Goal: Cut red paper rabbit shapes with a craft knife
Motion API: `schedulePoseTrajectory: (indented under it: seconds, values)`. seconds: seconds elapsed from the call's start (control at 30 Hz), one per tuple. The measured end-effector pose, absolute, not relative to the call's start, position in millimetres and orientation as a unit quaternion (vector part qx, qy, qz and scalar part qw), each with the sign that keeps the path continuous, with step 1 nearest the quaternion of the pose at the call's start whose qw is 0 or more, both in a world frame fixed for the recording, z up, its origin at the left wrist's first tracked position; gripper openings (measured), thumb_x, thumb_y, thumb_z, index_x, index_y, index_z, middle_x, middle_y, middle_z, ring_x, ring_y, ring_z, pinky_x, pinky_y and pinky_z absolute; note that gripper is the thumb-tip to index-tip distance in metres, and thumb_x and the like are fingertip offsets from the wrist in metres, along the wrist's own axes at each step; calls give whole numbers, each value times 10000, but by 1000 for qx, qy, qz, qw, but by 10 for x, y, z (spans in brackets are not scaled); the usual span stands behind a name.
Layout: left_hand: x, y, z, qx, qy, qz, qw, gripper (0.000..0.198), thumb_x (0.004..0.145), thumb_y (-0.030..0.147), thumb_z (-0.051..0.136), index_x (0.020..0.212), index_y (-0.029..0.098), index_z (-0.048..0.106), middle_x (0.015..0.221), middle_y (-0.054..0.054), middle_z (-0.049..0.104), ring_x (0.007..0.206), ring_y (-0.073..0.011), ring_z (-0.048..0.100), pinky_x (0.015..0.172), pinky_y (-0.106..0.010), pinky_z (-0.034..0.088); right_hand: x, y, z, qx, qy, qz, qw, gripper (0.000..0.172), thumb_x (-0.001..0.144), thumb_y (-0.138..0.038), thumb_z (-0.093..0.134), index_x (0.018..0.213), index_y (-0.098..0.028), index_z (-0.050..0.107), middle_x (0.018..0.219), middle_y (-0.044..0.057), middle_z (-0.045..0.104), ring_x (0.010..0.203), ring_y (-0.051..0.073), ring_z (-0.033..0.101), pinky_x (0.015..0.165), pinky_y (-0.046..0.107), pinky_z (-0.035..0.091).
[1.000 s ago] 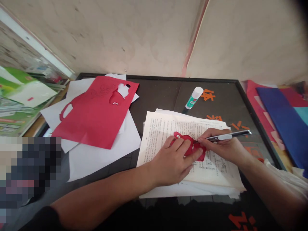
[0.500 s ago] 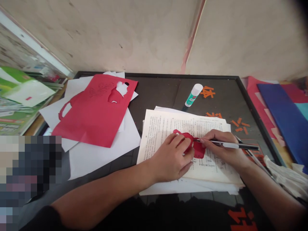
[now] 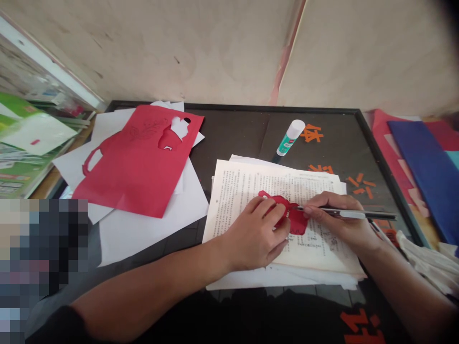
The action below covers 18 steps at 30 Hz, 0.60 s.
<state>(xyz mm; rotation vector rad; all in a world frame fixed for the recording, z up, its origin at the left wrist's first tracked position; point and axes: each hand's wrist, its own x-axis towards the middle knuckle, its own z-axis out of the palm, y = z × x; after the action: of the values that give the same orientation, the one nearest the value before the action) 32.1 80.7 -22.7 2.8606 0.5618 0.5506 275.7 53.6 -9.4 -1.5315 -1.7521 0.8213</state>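
Left hand (image 3: 255, 237) open, pressing down on the red paper cut-out (image 3: 296, 223), fingers (image 3: 268, 210) slightly spread and covering its middle. Right hand (image 3: 340, 223) closed in a pen grip on a slim craft knife (image 3: 353, 214), tip on the cut-out's upper edge, just beside the left fingers.

Cut-out sits on a stack of printed pages (image 3: 236, 200), between both hands. Stack lies on a dark framed board (image 3: 233, 129).

Far left of the grip: green-and-white package (image 3: 34, 136) on a shelf, with a pixelated patch below it hiding that corner. Nearer left: large red paper sheet (image 3: 125, 179) with cut-out holes and pencil lines, on loose white sheets (image 3: 150, 239), well clear of the left hand.

Beyond the grip: tilted glue stick (image 3: 289, 138), orange paper character (image 3: 311, 134) next to it. Orange paper strips (image 3: 358, 186) just beyond the knife.

Right of the grip: blue paper (image 3: 423, 167) over red paper (image 3: 444, 136), crumpled white cloth (image 3: 426, 263) nearer the right forearm.
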Motion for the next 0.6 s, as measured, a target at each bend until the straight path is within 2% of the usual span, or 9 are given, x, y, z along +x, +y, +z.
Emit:
schedulePoseTrajectory:
  seconds: [0.5, 0.6]
  values:
    - [335, 821, -223, 960, 190, 189, 85, 354, 974, 347, 462, 1175, 105, 625, 1246, -189, 567, 1169, -327, 501, 1009, -525, 418, 2716, 533, -97, -606, -665, 312, 306, 81, 847, -303, 707, 781, -258, 717, 732, 4, 723, 612, 152, 621, 574, 291, 499]
    - [327, 818, -212, 956, 190, 207, 81, 341, 960, 338, 501, 1158, 92, 629, 1225, -188, 583, 1153, -325, 521, 1004, -519, 431, 2742, 542, -99, -617, -622, 337, 345, 91, 832, -315, 731, 764, -258, 712, 704, -5, 707, 624, 146, 608, 586, 280, 482]
